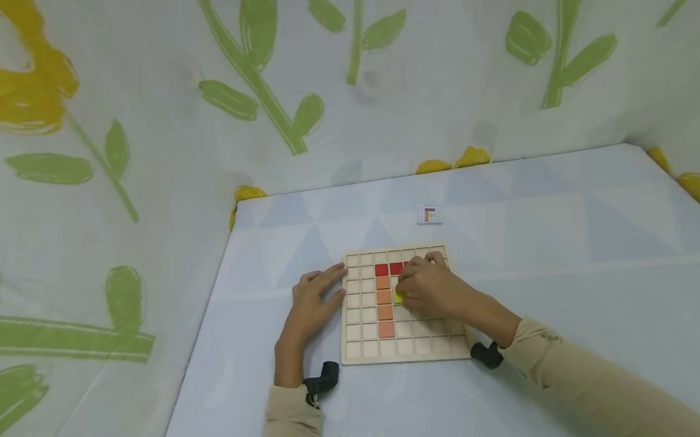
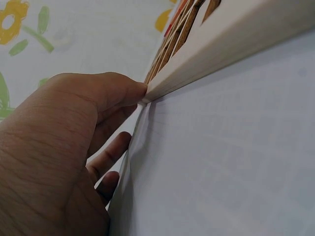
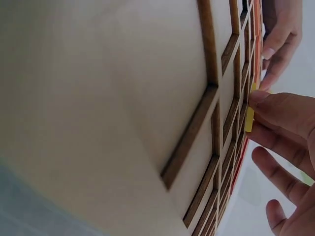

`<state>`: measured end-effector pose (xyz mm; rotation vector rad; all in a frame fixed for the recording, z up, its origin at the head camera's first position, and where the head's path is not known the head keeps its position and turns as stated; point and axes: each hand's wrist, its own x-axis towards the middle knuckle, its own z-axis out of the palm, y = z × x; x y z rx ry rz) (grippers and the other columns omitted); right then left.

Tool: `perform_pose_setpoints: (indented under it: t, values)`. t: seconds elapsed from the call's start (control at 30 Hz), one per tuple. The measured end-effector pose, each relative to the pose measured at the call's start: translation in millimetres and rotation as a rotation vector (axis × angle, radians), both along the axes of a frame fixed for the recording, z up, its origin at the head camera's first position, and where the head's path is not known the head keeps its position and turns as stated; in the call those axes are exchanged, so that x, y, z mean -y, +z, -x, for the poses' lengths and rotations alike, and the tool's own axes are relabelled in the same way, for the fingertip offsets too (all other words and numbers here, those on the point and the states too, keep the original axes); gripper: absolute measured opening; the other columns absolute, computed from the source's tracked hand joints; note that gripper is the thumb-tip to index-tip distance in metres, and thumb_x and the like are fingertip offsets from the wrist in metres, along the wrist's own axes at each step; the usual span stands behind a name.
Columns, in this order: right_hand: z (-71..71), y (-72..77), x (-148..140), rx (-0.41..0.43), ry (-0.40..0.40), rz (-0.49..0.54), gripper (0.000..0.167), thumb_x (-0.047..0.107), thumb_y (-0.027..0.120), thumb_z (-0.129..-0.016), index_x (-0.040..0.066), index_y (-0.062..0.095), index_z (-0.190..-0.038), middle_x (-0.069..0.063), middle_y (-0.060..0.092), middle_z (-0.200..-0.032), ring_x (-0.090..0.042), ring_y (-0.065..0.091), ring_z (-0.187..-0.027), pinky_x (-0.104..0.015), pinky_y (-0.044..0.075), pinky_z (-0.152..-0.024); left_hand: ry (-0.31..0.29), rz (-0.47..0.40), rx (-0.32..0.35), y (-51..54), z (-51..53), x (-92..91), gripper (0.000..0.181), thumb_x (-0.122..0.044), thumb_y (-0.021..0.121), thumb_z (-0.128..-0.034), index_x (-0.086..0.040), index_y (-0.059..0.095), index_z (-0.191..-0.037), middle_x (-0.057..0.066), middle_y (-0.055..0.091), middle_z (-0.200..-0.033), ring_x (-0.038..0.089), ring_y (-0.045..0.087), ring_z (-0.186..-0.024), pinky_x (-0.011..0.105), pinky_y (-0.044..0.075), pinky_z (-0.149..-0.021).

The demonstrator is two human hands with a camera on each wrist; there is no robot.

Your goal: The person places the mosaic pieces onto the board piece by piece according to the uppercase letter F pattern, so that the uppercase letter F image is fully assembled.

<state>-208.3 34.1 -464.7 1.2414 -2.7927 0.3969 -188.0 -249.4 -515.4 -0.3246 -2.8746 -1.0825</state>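
A wooden grid board (image 1: 358, 352) lies flat on the table. In its cells a row of red tiles (image 1: 381, 269) runs toward the right hand, which covers part of it. Below the leftmost red tile is a column of several orange tiles (image 1: 384, 312). My right hand (image 1: 438, 290) pinches a yellow tile (image 3: 249, 121) between thumb and finger, at a cell right of the orange column. My left hand (image 1: 313, 307) rests at the board's left edge with fingers extended; in the left wrist view its thumb (image 2: 129, 91) touches the board's corner.
Behind the board lies a small card (image 1: 429, 214) printed with a coloured grid pattern. The table (image 1: 257, 277) has a pale triangle-patterned cover. Floral cloth (image 1: 155, 77) hangs behind and at the sides. Black wrist cameras (image 1: 330, 378) are strapped to both wrists.
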Motion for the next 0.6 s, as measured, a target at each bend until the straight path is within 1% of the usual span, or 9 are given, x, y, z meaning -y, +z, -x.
perform_pose_setpoints:
  t: [0.27, 0.43, 0.6]
  values:
    - [0.9, 1.6, 0.1, -0.011, 0.039, 0.034, 0.012, 0.02, 0.084, -0.082, 0.019, 0.081, -0.094, 0.004, 0.073, -0.101, -0.02, 0.057, -0.106, -0.054, 0.036, -0.092, 0.027, 0.007, 0.016, 4.4, -0.3, -2.4, 0.045, -0.026, 0.064, -0.098, -0.024, 0.059, -0.142, -0.01, 0.047, -0.152, 0.025, 0.038, -0.133, 0.05, 0.021, -0.109]
    - [-0.8, 3.4, -6.0, 0.007, 0.007, 0.065, 0.013, 0.02, 0.082, -0.083, 0.019, 0.08, -0.096, 0.005, 0.073, -0.101, -0.019, 0.058, -0.106, -0.053, 0.035, -0.092, 0.017, 0.009, 0.03, 1.1, 1.0, -2.2, 0.044, -0.028, 0.063, -0.0989, -0.025, 0.058, -0.143, -0.011, 0.046, -0.153, 0.023, 0.037, -0.133, 0.049, 0.02, -0.11]
    - [-3.1, 7.2, -22.3, 0.036, -0.034, 0.116, 0.015, 0.02, 0.082, -0.083, 0.017, 0.08, -0.097, 0.004, 0.072, -0.102, -0.019, 0.058, -0.107, -0.052, 0.033, -0.093, 0.015, 0.01, 0.039, 0.5, 0.3, -0.9, 0.044, -0.029, 0.062, -0.0991, -0.026, 0.058, -0.143, -0.014, 0.045, -0.152, 0.022, 0.037, -0.134, 0.048, 0.02, -0.11]
